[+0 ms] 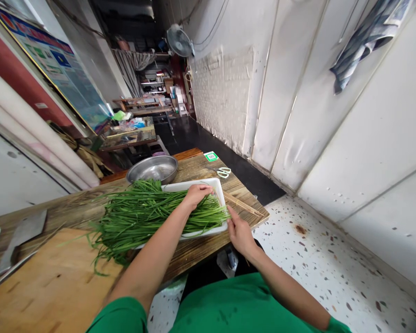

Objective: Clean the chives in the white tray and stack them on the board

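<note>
A big bunch of green chives lies lengthwise in a white plastic tray, its leafy ends spilling over the left side. My left hand rests over the bunch near the tray's far right corner, fingertips pinched together at the stalk ends. What exactly is between those fingertips is too small to make out. At the tray's near right corner, my right hand has thumb and fingers closed around the pale cut ends of some chives.
Behind the tray sits a steel basin. Scissors, a green QR card and thin bamboo sticks lie on the wooden table. A cleaver and cutting board are at left.
</note>
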Demonstrator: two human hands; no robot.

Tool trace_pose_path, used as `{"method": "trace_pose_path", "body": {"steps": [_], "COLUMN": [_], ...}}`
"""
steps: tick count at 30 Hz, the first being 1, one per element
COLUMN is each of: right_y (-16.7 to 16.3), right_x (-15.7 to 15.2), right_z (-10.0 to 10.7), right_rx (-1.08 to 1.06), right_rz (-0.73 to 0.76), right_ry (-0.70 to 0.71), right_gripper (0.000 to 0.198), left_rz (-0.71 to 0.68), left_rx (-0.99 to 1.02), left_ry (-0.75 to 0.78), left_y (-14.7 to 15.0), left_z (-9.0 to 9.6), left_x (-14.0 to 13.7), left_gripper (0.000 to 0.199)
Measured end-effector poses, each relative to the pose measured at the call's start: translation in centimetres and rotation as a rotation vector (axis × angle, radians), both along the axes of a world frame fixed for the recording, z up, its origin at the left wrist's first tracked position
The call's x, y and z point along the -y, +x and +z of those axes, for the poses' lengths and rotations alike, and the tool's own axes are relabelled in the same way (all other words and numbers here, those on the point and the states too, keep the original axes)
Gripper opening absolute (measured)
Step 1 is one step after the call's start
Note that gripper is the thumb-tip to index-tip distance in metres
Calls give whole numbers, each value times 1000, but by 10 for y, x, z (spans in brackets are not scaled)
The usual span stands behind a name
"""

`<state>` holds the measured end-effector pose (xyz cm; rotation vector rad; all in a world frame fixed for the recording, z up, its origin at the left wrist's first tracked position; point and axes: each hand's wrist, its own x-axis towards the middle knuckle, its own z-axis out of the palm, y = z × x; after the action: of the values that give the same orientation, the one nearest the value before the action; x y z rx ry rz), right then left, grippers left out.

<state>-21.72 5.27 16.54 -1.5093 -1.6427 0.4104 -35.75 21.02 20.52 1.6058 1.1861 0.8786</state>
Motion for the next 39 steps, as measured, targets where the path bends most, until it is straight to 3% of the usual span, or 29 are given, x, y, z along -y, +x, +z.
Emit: {"method": "trace_pose_path", "body": {"steps": [20, 39], "right_y": [0, 0], "right_x": [0, 0], "right_z": [-1, -3], "right_rx": [-11, -50], "right_rz": [7, 16], "right_ry": [-6, 15], "right_gripper": [46, 46], "left_rz": [-20, -95], "left_rx": [6, -77], "left_ry": [3, 5], "left_y": [-3, -2], "left_z": [-4, 5], "left_x": [-4, 3], "left_gripper": [23, 20]}}
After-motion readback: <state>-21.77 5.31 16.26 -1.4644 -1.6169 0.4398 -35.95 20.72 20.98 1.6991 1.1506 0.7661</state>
